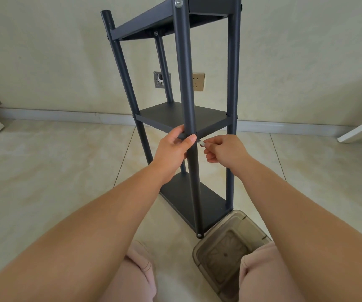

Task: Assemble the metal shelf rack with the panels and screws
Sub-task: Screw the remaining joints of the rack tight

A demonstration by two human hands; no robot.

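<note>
The left hand grips the front post of the dark grey metal shelf rack; just beside it, the right hand pinches a small silver tool.

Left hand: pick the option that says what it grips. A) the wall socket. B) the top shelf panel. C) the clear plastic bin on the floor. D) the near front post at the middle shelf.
D: the left hand wraps the near front post level with the middle shelf, while the right hand pinches a small metal piece beside it.
</note>
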